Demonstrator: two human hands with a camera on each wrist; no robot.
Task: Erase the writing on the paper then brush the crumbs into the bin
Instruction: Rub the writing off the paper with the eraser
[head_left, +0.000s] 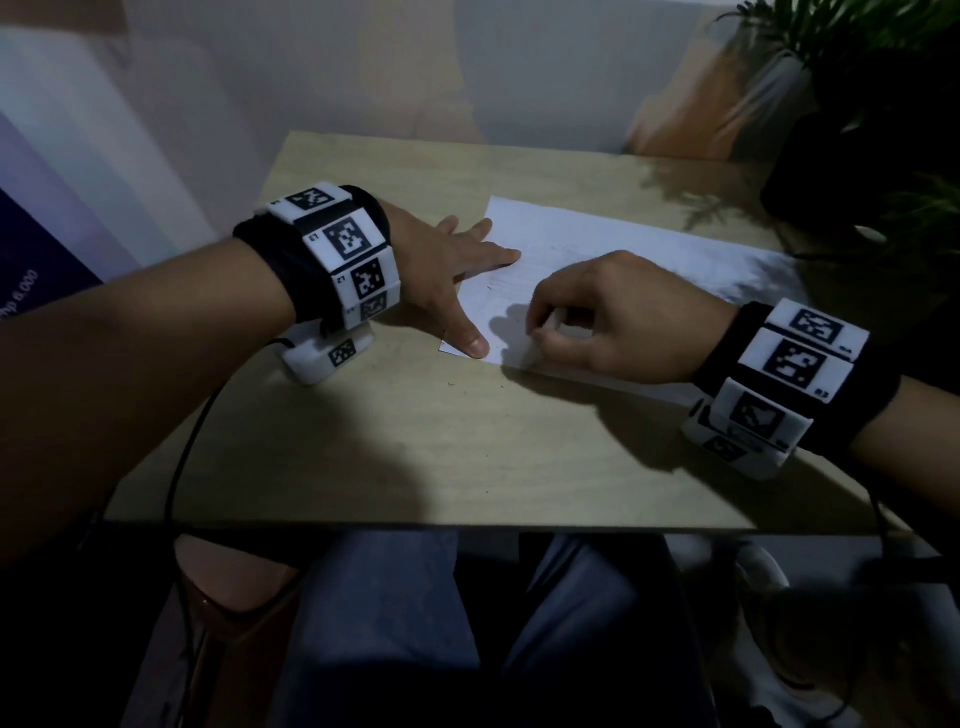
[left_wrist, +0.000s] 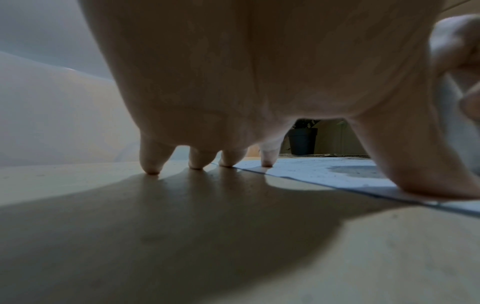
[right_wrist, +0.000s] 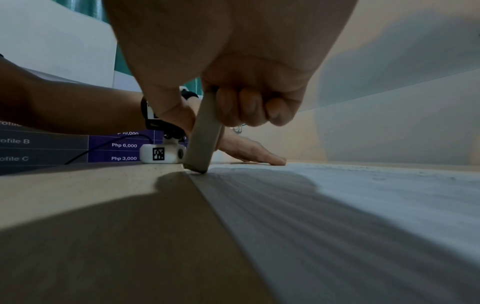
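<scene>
On a pale wooden table (head_left: 395, 441), a sheet of white paper (head_left: 613, 244) lies flat and slightly askew as a seated person works at its near left corner. Spread flat with straight fingers, the left hand (head_left: 447, 270) presses the sheet's left edge, its thumb (head_left: 470, 340) pinning the corner; the left wrist view shows the outer fingertips (left_wrist: 153, 168) on bare wood and the inner ones on the paper (left_wrist: 324, 170). Curled around a pale grey eraser (right_wrist: 203, 139), the right hand (head_left: 618, 317) holds it tilted between thumb and fingers, its lower end touching the paper (right_wrist: 363, 195) right at the sheet's edge. Faint marks show on the sheet near the hands, too small to read. Marker-patterned bands wrap both wrists. A dark potted plant (head_left: 872, 104) stands at the table's far right corner, and a purple price chart (right_wrist: 114, 146) hangs on the left.
</scene>
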